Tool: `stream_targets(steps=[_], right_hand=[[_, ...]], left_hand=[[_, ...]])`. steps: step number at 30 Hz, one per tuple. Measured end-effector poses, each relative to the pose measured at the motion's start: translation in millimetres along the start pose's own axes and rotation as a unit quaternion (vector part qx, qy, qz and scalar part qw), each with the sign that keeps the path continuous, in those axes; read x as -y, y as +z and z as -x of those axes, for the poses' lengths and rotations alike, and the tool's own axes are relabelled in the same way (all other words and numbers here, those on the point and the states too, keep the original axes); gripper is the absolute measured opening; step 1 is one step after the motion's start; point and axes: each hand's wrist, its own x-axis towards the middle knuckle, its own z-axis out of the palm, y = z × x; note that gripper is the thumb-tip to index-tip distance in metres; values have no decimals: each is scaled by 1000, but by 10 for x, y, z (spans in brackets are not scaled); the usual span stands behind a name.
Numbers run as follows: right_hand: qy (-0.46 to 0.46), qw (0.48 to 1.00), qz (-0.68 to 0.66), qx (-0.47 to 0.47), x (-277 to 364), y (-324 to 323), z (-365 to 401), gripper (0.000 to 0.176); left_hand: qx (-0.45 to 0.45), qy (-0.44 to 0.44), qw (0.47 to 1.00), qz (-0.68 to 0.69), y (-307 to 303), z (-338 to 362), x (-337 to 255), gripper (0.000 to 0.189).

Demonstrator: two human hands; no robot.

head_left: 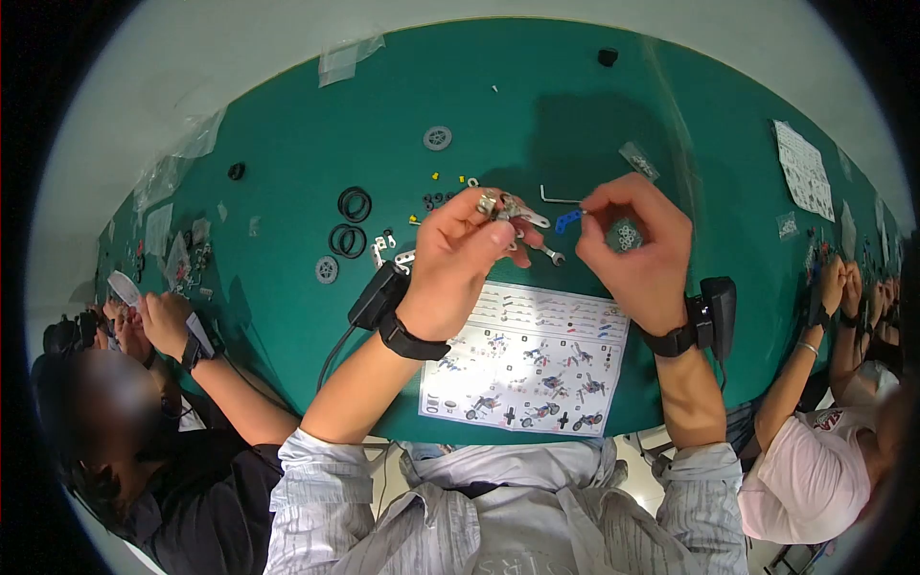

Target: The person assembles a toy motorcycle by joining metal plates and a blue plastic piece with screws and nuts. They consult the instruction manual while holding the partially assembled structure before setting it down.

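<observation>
My left hand [448,264] is closed round a small silver metal assembly [522,213] of perforated strips, with thumb and fingers covering part of it. The jaw of a small wrench [555,256] shows just past these fingertips. To the right, my right hand [640,235] pinches thumb and forefinger together at the end of a blue perforated strip [568,221], which points towards the metal assembly. A bag of small nuts [628,236] shows beside the right palm. Beneath both hands lies a printed assembly sheet [522,369] with step pictures.
An L-shaped hex key [560,199] lies beyond the hands. Black rubber rings [354,204], grey wheels [437,138] and small yellow pieces [435,176] are scattered left and ahead. A small plastic bag [638,160] lies at back right. People work on both sides of the green table [287,125].
</observation>
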Motion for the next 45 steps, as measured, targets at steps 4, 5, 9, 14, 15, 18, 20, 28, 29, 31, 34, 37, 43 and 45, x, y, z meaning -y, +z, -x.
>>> stream_targets(steps=[4,5,9,14,15,18,20,28,29,31,34,37,43,45], right_hand=[[44,996,53,55,-102,15,-28,13],[54,995,57,61,-134,21,-26,13],[82,991,71,79,-280,30,-26,13],[104,982,116,110,-355,-61,-60,13],[102,982,121,101,-358,-74,-68,13],[93,985,118,83,-425,-116,-78,14],[91,986,114,79,-441,-115,-67,14],[110,983,124,77,-412,-111,-82,17],[102,983,135,75,-421,-113,-81,17],[88,981,157,71,-458,-121,-71,17],[78,969,222,73,-499,-131,-60,15],[79,968,227,78,-538,-132,-48,13],[90,966,224,89,-602,-142,-43,15],[99,968,216,86,-565,-128,-56,16]], left_hand=[[-17,-22,998,61,-71,-35,41,35],[-23,-22,998,58,-77,-41,48,35],[-33,12,998,42,-86,-63,91,31],[-57,35,995,-77,-141,-77,42,23],[-57,36,992,-111,-155,-77,24,22],[-71,31,993,-90,-172,-93,-14,21],[-78,37,992,-90,-150,-96,-22,21],[-46,46,996,-60,-200,-111,25,21],[-42,46,997,-52,-192,-108,16,21],[-39,43,997,-47,-185,-98,19,21],[-35,31,997,-61,-188,-89,31,22],[-25,14,997,-76,-196,-89,15,23],[-21,6,997,-81,-175,-79,6,25],[-16,14,996,-86,-181,-80,17,25]])
